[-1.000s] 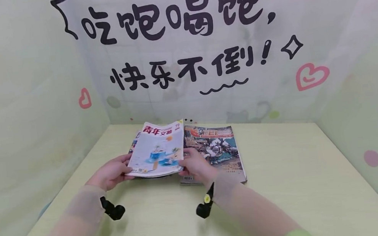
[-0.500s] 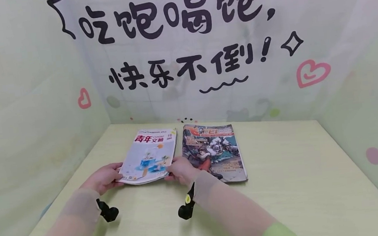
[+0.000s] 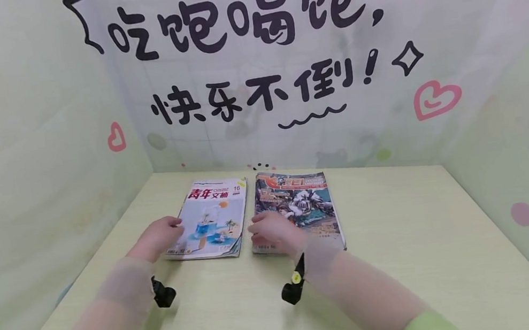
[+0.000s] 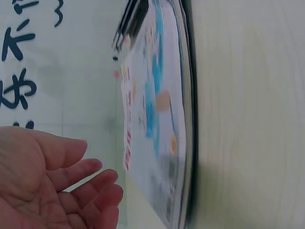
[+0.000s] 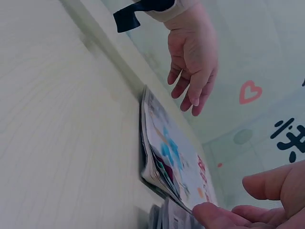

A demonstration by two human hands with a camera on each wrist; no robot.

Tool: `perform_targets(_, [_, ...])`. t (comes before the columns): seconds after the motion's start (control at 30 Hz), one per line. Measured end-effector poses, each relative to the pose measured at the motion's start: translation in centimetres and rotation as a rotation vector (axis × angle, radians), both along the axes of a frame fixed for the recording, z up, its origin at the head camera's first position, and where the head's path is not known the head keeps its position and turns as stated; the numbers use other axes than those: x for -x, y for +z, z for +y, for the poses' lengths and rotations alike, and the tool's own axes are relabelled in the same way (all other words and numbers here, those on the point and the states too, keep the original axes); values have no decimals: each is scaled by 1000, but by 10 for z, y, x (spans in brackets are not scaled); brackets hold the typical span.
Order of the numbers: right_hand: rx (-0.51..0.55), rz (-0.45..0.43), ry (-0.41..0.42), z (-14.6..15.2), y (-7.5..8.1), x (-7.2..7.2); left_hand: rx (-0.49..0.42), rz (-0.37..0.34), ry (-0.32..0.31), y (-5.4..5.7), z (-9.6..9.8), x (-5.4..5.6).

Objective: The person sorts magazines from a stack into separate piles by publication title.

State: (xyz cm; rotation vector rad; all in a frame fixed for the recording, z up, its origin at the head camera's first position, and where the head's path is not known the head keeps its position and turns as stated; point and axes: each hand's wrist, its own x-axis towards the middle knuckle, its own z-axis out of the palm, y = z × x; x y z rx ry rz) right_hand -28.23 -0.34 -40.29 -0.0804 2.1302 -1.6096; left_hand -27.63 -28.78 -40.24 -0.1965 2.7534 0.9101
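Note:
A white-covered magazine (image 3: 214, 218) with red title characters and a blue beach picture lies flat on the table, on top of others in a thin stack. My left hand (image 3: 158, 238) hovers over its left edge, fingers loosely bent; in the left wrist view the hand (image 4: 57, 186) holds nothing and is apart from the cover. To the right lies a second magazine stack (image 3: 315, 211) with a dark, armoured-figure cover. Over its left edge is my right hand (image 3: 276, 231), hiding part of the cover. The right wrist view shows that hand (image 5: 267, 200) with thumb and fingers spread apart, gripping nothing.
Both stacks sit side by side on a pale wooden table (image 3: 400, 258), a narrow gap between them. A printed fabric backdrop (image 3: 262, 143) with black lettering and hearts encloses the table at the back and both sides. Black camera mounts (image 3: 293, 288) hang from the wrists.
The white magazine was lowered to the left, off the dark stack's edge, and laid down. Both hands then let it go; the right moved rightward over the dark magazine, the left lifted slightly.

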Motion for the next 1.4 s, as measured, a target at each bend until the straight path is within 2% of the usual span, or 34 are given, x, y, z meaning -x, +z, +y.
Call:
perform_targets(0.13, [-7, 88, -65, 38, 1, 6, -95, 49, -37, 3, 47, 3])
perform_targets(0.3, [-86, 209, -171, 82, -6, 14, -225, 100, -71, -4, 100, 7])
perform_targets(0.4, [-135, 267, -265, 104, -15, 18, -291, 113, -40, -11, 128, 11])
perform_targets(0.47, [-146, 269, -316, 114, -22, 21, -337, 121, 5, -19, 141, 15])
perform_targets(0.57, [-183, 238, -388, 125, -33, 21, -358, 128, 70, -31, 155, 21])
perform_targets(0.67, [-179, 167, -424, 134, -44, 20, -319, 125, 90, -40, 165, 23])
perform_targets(0.8, [-120, 113, -426, 139, -51, 18, -276, 136, 57, -46, 173, 22])
perform_targets(0.9, [-94, 113, -419, 138, -52, 18, -276, 160, 52, -44, 176, 21])
perform_targets(1.03, [-80, 115, -420, 138, -51, 19, -286, 166, 74, -36, 180, 19])
perform_targets(1.2, [-47, 95, -425, 138, -52, 18, -394, 142, 107, -33, 183, 18])
perform_targets(1.4, [-22, 88, -412, 139, -53, 18, -548, 131, 169, -39, 182, 20])
